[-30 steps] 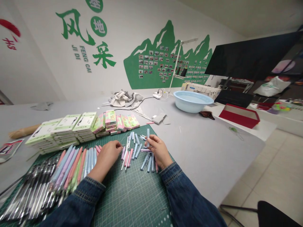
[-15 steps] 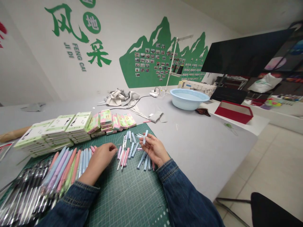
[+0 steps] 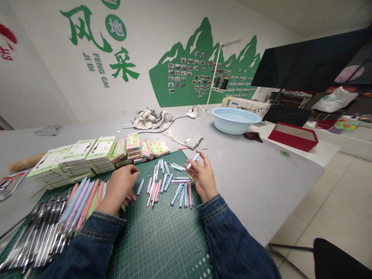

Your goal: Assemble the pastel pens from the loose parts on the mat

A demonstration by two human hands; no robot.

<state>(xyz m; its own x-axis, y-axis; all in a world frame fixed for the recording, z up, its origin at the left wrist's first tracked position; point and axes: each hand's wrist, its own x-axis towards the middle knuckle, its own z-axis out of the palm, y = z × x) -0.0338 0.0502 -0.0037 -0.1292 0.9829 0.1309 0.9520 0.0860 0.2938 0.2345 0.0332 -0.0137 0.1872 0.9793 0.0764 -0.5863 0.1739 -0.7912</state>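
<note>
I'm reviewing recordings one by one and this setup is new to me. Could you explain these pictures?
There is no machine, just a person's bare left hand and right hand, seen by one camera worn on the head that looks forward and down; all pictures share this view. On the pale grey table lies a dark green gridded mat with slim pastel tubes on it; flat white-and-green boxes stand stacked farther back, left. The right hand holds a light-blue tube. The left hand is near a row of long pastel pens; whether it holds anything is unclear.
</note>
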